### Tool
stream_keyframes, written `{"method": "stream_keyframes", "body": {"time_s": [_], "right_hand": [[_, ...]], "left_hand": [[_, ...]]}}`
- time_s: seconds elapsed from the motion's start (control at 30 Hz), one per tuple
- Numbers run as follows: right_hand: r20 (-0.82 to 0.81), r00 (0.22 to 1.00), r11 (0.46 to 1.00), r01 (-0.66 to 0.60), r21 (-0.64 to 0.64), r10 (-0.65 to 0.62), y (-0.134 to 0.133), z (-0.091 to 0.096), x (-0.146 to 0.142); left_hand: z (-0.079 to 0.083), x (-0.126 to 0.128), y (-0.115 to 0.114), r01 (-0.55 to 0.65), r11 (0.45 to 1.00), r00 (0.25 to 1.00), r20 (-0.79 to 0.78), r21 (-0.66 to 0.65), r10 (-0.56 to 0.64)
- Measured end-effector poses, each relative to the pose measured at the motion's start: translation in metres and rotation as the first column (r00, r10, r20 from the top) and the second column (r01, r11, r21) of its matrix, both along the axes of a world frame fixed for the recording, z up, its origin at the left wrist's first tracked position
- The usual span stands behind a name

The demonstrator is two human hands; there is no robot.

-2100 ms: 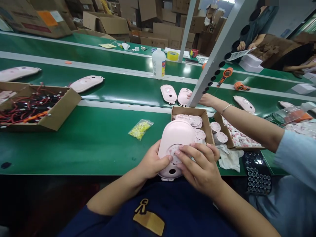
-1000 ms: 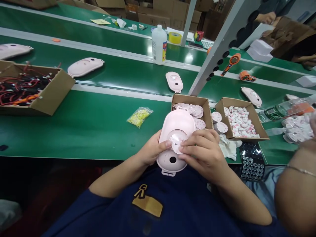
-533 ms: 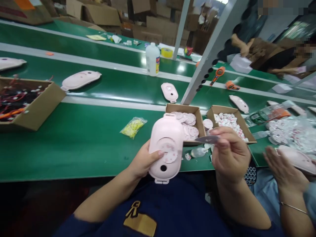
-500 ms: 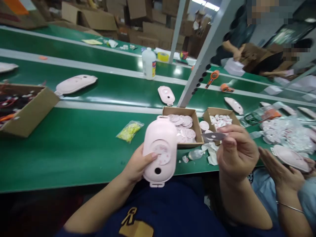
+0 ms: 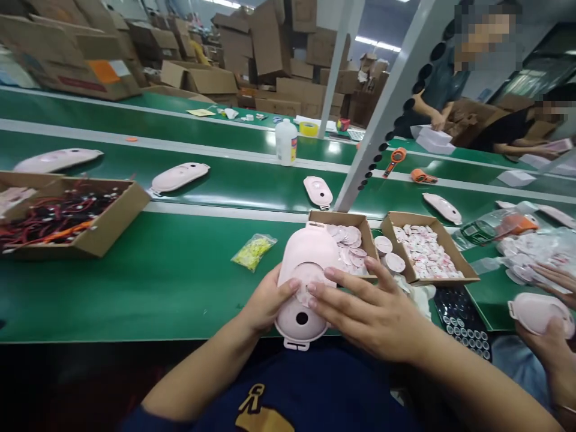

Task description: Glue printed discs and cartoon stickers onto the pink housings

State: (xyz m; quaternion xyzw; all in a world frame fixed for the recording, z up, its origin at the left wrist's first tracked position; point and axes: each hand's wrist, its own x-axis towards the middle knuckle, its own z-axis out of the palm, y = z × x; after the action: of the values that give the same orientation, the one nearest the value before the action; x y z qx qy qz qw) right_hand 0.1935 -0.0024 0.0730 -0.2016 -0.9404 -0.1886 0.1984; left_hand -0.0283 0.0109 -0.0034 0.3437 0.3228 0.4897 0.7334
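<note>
My left hand (image 5: 265,303) grips a pink oval plastic shell (image 5: 306,270) at its left side, thumb resting on the round sticker (image 5: 307,279) in its middle. My right hand (image 5: 366,309) lies over the shell's right side with fingers stretched out, fingertips pressing on that sticker. The shell has a dark round hole (image 5: 300,318) near its lower end. Just behind it stands a small cardboard box (image 5: 371,240) of round pink stickers.
A second box (image 5: 450,249) of small stickers sits to the right, a carton of red wires (image 5: 112,222) at left, a yellow bag (image 5: 253,251) between. Pink shells (image 5: 180,177) lie on the green belt. A neighbour's hand (image 5: 546,345) holds a shell at right.
My right hand, which held a peeled backing film up to the right, has come back down onto the shell and now presses the sticker flat. The view has tilted up.
</note>
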Motion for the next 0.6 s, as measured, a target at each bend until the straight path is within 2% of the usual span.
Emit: {"method": "stream_keyframes", "body": {"time_s": [0.07,0.27,0.5,0.6], "right_hand": [[0.021,1.000,1.000,0.009,-0.027,-0.009,-0.007,-0.009,-0.006],[-0.055,0.984,0.980,0.163,-0.113,-0.170,-0.012,-0.032,-0.006],[-0.062,0.984,0.975,0.157,-0.158,-0.169,-0.019,-0.036,-0.014],[-0.084,0.977,0.968,0.178,-0.179,-0.195,-0.022,-0.032,-0.007]], "left_hand": [[0.001,0.001,-0.002,0.021,0.999,1.000,0.022,0.037,-0.022],[-0.001,0.005,-0.008,0.049,0.995,0.998,0.037,0.082,-0.052],[0.000,0.007,-0.008,0.070,0.991,0.997,-0.036,0.114,-0.066],[0.002,0.004,-0.010,0.029,0.999,0.997,-0.074,0.038,-0.026]]}}
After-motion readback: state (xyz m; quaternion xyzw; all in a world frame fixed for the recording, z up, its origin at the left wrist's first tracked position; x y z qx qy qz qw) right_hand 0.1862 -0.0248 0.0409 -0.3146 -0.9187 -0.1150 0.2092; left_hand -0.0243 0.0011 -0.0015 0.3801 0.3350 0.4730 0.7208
